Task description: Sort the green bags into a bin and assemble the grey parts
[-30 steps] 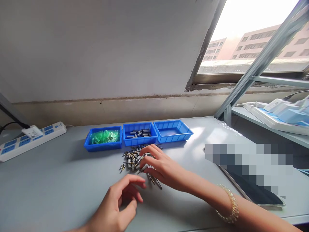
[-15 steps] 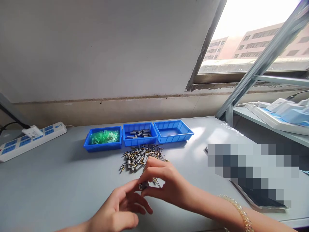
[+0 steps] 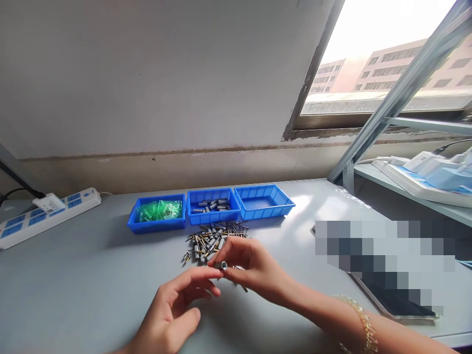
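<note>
Between the thumb and fingers of my right hand [image 3: 250, 263] is a short grey metal sleeve [image 3: 221, 265], its hollow end facing me. My left hand [image 3: 177, 305] is open with the fingers apart and curved. Its forefinger tip reaches the sleeve's lower edge, and I cannot tell whether it presses on it. Just beyond the hands lies a loose pile of metal parts [image 3: 204, 243], grey sleeves mixed with thin pins that have brass-coloured sections. My right hand hides the pile's near right side.
Three blue trays stand behind the pile: the left tray [image 3: 157, 227] with green plastic bags, the middle tray [image 3: 214, 218] with grey sleeves, and the right tray [image 3: 267, 212]. A power strip [image 3: 51, 216] lies at left. A partly pixelated phone-like device [image 3: 394, 300] lies at right, near a shelf frame [image 3: 368, 137].
My right hand has raised the sleeve slightly and turned its hollow end toward the right. My left hand has shifted a little left, its forefinger still by the sleeve.
</note>
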`<state>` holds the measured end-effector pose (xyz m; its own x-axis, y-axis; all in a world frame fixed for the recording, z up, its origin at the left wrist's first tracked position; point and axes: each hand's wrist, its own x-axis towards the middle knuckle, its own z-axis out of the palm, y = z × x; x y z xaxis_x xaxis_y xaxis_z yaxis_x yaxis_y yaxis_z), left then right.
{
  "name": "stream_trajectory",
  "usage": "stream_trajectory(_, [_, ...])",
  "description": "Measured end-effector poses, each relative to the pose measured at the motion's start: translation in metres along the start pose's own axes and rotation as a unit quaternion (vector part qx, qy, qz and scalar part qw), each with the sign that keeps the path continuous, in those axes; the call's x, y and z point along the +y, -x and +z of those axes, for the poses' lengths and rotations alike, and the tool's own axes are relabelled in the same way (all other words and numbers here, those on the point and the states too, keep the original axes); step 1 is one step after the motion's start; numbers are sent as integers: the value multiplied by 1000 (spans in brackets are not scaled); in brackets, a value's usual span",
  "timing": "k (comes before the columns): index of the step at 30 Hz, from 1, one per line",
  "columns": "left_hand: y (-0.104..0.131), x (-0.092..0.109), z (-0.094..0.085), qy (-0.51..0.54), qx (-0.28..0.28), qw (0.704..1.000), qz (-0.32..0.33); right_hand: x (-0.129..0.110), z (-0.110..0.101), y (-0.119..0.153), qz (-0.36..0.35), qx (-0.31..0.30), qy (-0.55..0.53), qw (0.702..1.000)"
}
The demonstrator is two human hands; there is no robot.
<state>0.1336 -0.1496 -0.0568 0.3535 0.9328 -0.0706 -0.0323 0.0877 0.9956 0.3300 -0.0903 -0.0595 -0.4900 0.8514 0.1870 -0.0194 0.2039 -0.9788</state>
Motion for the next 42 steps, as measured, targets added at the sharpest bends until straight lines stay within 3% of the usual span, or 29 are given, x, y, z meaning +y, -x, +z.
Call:
stream_trajectory(2, [1,-2,0,-25,-6,1000,16,-2,-6,-5,-7,7,31,999])
stream_trajectory(4, [0,-5,0,-41,-12,999,26,-4,-17,-16,-64,42,157,985])
stream_trajectory(7, [-1,-9,-1,-51,-15,998,26,-1,-39,-41,-162,127,369,906])
stream_trajectory(11, [-2,-5,-2,-71,-2,997,13,7,-57,-61,-166,156,436,870])
stream_trajectory(13, [-3,0,-2,-78,12,997,6,9,-56,-58,-175,128,456,863])
stream_trajectory(16, [-3,6,-1,-88,26,996,-2,9,-47,-44,-193,38,480,855])
stream_trajectory(19, [-3,7,0,-96,24,995,-5,8,-39,-34,-188,-56,532,824])
stream_trajectory(22, [-2,3,2,-99,15,995,-2,10,-36,-35,-175,-93,558,806])
stream_trajectory(28, [1,-2,4,-119,-14,993,20,12,-33,-40,-152,-91,566,805])
stream_trajectory(32, [1,-2,4,-121,5,993,6,3,-33,-36,-149,-76,549,819])
stream_trajectory(34, [0,-2,4,-93,28,995,0,-2,-31,-29,-141,-66,516,842])
stream_trajectory(38, [-3,-1,6,-22,49,998,-27,-9,-19,-10,-124,-24,363,923])
stream_trajectory(42, [-2,-1,6,-16,22,998,-54,-9,-3,1,-179,9,286,941])
